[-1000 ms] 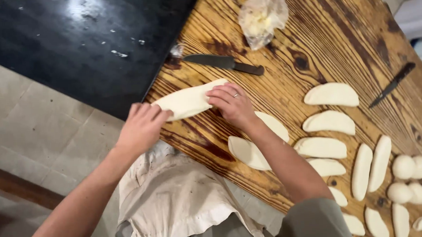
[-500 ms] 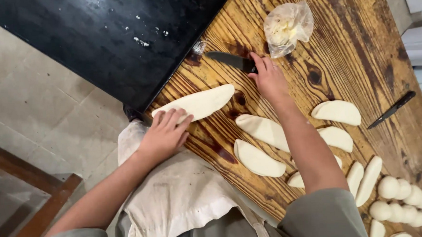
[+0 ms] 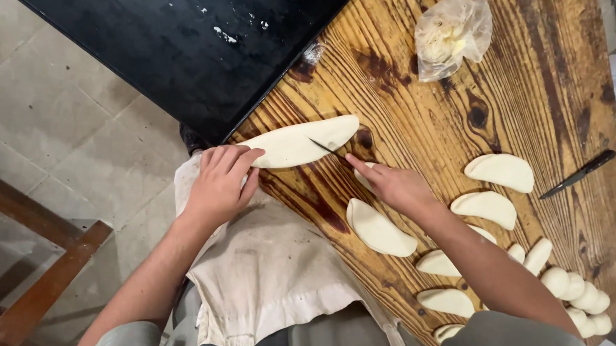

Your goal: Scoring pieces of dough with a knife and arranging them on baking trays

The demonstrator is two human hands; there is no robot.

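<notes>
I'm looking straight down at the wooden tabletop (image 3: 523,83), and the long flattened strip of dough (image 3: 300,142) lies right along its near-left edge, close to where the wood meets the black surface (image 3: 181,54). My left hand (image 3: 220,186) is on the left end of that strip, fingers laid flat and together over the dough, palm hanging past the tabletop edge above the white apron (image 3: 270,270). Its grip is not wrapped around anything, just pressing down. My right hand (image 3: 394,187) is closed around the handle of a knife (image 3: 326,149), index finger stretched along it, and the dark blade rests tilted on the right part of the strip, tip on the dough. The handle itself is hidden inside the grip.

Just right of the hand, a cut dough piece (image 3: 380,228) sits near the tabletop edge, and more half-moon pieces (image 3: 500,172) spread toward the right side, one (image 3: 487,208) below another. Small dough balls (image 3: 585,300) cluster at the near-right corner, beside my right forearm. A second knife (image 3: 580,174) lies well apart near the right edge. A crumpled clear plastic bag (image 3: 450,35) with something pale inside sits toward the far side of the tabletop. Tiled floor (image 3: 54,134) shows at left.
</notes>
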